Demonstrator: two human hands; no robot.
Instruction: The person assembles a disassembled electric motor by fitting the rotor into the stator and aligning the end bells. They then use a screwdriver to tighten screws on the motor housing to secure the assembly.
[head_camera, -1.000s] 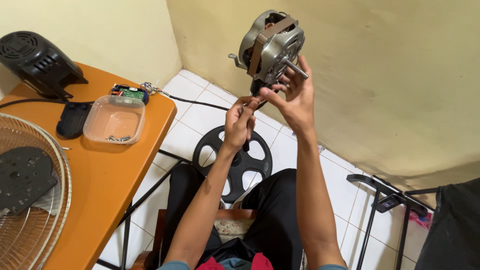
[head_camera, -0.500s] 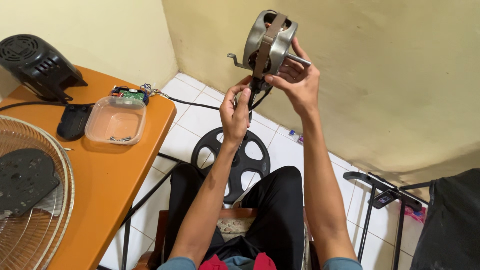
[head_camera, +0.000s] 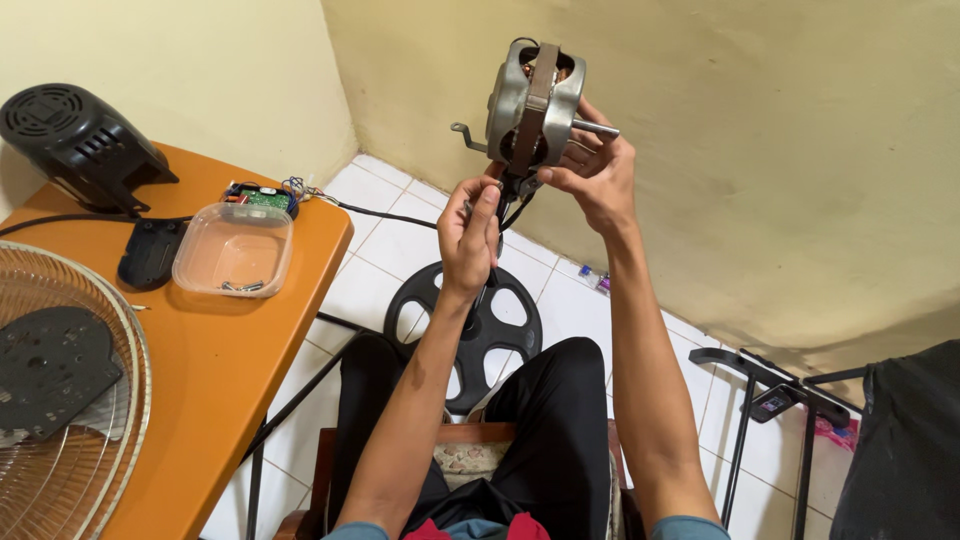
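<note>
Motor (head_camera: 533, 105) held up at chest height, well clear of the orange worktop (head_camera: 225, 345), over the lap and the tiled floor (head_camera: 400, 245). Right hand (head_camera: 592, 178) wrapped around the rear and underside of the housing, fingers closed firmly on it. Left hand (head_camera: 472, 232) just below, fingertips pinched on what looks like a slim tool or the lead bundle at the base of the motor; exact object in this grip too small to tell. Black cable (head_camera: 385, 212) trailing from the motor base toward the circuit board (head_camera: 262, 196) at the worktop edge. For the step in hand: keep the housing steady with the right hand, work at the base in small, controlled moves, leave slack in the cable, avoid pulling on the leads. Long axis along the shaft (head_camera: 594, 127): close to level, shaft end pointing right, small bracket (head_camera: 464, 133) projecting left. Brown band (head_camera: 533, 100) running upright across the middle of the housing. Also on the worktop: clear tub (head_camera: 234, 249) with small screws, black cover (head_camera: 78, 140), fan guard (head_camera: 65, 390).
</note>
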